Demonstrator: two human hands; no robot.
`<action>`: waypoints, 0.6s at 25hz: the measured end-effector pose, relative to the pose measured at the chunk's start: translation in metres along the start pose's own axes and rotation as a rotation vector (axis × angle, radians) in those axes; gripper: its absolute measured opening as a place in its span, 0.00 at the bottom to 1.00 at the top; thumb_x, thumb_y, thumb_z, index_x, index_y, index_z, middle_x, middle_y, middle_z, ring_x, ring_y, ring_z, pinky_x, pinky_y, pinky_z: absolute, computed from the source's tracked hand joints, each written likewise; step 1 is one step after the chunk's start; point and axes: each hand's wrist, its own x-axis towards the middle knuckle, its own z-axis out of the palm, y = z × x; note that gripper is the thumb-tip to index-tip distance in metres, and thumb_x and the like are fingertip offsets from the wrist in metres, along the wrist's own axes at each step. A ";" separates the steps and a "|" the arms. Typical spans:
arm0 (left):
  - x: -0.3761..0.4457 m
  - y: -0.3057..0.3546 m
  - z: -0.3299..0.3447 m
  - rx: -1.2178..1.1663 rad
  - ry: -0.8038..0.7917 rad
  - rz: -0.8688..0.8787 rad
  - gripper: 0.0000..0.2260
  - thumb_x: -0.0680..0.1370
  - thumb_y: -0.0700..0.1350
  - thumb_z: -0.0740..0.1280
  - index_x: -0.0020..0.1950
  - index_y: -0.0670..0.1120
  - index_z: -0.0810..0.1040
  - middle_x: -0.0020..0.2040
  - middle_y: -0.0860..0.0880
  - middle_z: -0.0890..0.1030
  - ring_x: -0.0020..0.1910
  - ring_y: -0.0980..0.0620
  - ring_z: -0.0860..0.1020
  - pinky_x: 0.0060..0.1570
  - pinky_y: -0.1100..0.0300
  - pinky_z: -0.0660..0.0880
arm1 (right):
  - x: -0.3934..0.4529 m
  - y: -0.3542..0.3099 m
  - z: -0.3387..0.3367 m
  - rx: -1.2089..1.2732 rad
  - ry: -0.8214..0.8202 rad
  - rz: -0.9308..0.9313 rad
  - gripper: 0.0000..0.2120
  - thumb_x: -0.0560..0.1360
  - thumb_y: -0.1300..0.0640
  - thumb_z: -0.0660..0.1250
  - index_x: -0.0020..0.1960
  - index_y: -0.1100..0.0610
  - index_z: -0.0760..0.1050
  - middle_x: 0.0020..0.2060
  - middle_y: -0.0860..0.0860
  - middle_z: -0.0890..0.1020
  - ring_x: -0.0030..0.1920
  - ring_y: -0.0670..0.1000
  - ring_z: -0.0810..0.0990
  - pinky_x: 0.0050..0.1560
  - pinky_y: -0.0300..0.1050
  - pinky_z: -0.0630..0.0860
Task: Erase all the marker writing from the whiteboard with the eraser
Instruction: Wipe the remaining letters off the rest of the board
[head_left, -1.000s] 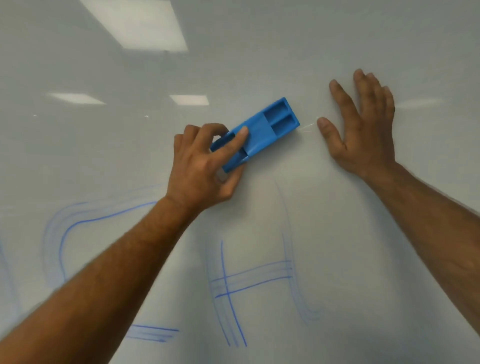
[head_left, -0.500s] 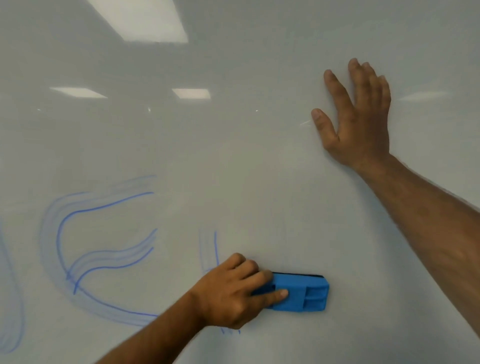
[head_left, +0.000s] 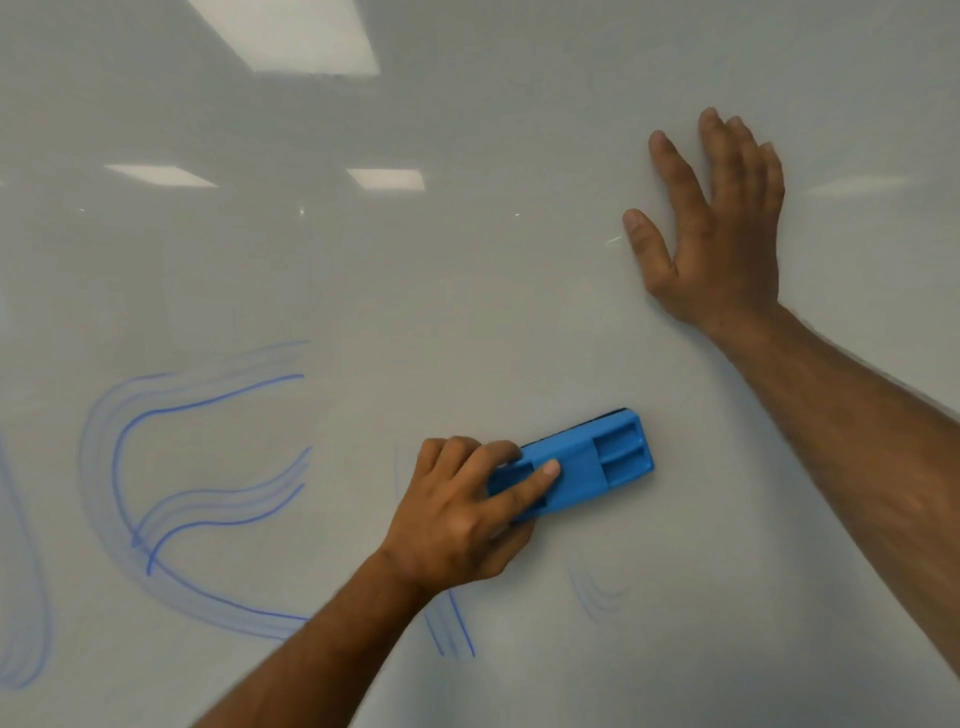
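1. The blue eraser (head_left: 576, 465) lies flat against the whiteboard (head_left: 467, 291), low and a little right of centre, its right end tilted slightly upward.
2. The left hand (head_left: 462, 514) grips the eraser's left half, fingers curled over the top edge, index finger stretched along its back, thumb underneath.
3. To the left sits the blue marker writing (head_left: 171, 499): a big curved letter-like shape with smeared ghost lines trailing beside each stroke.
4. Just under the left wrist, short blue strokes (head_left: 452, 629) slant downward; a pale curved smudge (head_left: 597, 592) shows to the right, below the eraser.
5. At the far left edge, more smeared blue lines (head_left: 26, 597) run down the board.
6. Up on the right, well apart from the eraser, the right hand (head_left: 719, 234) rests flat on the board, fingers straight, thumb spread out.
7. Ceiling light reflections (head_left: 291, 36) shine across the top of the board.
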 end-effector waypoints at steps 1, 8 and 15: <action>-0.001 0.004 0.003 -0.004 0.003 0.002 0.22 0.75 0.49 0.72 0.69 0.52 0.75 0.58 0.47 0.75 0.43 0.45 0.75 0.43 0.50 0.68 | 0.000 0.000 0.000 0.002 -0.001 0.000 0.31 0.83 0.37 0.51 0.81 0.51 0.60 0.80 0.60 0.59 0.80 0.63 0.56 0.79 0.65 0.50; -0.040 0.039 0.017 -0.125 -0.180 0.189 0.19 0.77 0.47 0.69 0.69 0.54 0.79 0.58 0.48 0.78 0.45 0.46 0.74 0.46 0.53 0.68 | -0.002 -0.003 -0.001 -0.001 -0.007 0.007 0.31 0.83 0.36 0.50 0.81 0.50 0.60 0.80 0.60 0.59 0.80 0.62 0.56 0.79 0.64 0.49; -0.076 0.060 0.018 -0.229 -0.324 0.308 0.14 0.83 0.46 0.64 0.68 0.55 0.79 0.54 0.49 0.80 0.43 0.47 0.75 0.49 0.54 0.71 | -0.002 -0.002 -0.002 -0.004 -0.006 0.012 0.32 0.83 0.35 0.48 0.81 0.50 0.60 0.80 0.60 0.59 0.80 0.62 0.56 0.79 0.64 0.49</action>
